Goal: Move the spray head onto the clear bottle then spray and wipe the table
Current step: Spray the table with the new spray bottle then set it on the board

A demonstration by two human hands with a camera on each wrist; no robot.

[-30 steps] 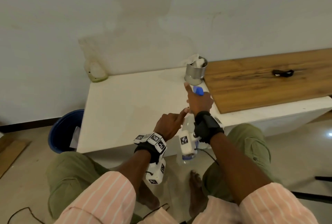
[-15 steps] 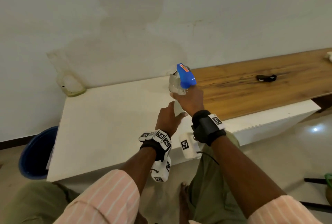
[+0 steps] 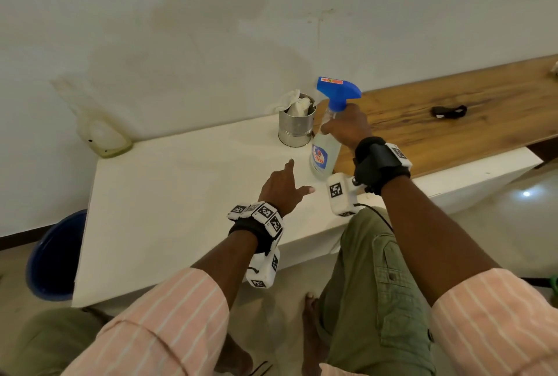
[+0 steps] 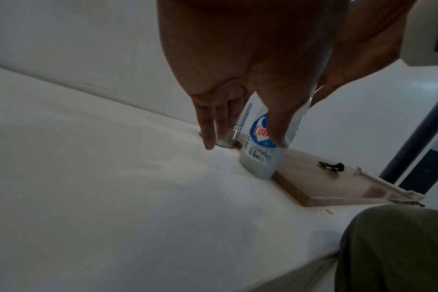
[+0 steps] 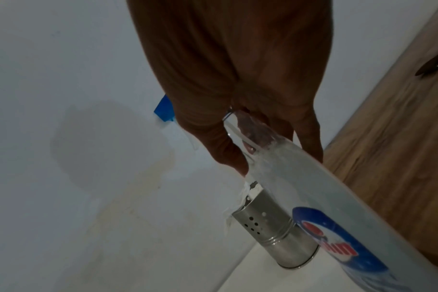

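Observation:
The clear bottle point(image 3: 322, 152) carries a red and blue label and has the blue spray head point(image 3: 338, 90) on top. It stands tilted, its base at the white table point(image 3: 169, 194) beside the wooden board's edge. My right hand point(image 3: 347, 126) grips its neck just under the spray head; the right wrist view shows the fingers point(image 5: 228, 150) wrapped round the clear bottle point(image 5: 300, 187). My left hand point(image 3: 283, 185) hovers over the table left of the bottle, fingers straight, holding nothing. In the left wrist view its fingers point(image 4: 213, 126) point down in front of the bottle point(image 4: 260, 158).
A metal can point(image 3: 297, 129) with a white cloth point(image 3: 294, 102) in it stands just behind the bottle. The wooden board point(image 3: 437, 131) with a small black object point(image 3: 448, 111) lies to the right. A pale empty bottle point(image 3: 102, 137) leans at the back left; a blue bin point(image 3: 51, 258) stands on the floor.
The bottle with the spray head came up from the table's front edge and now sits beside the can. My left hand has let go of it and opened.

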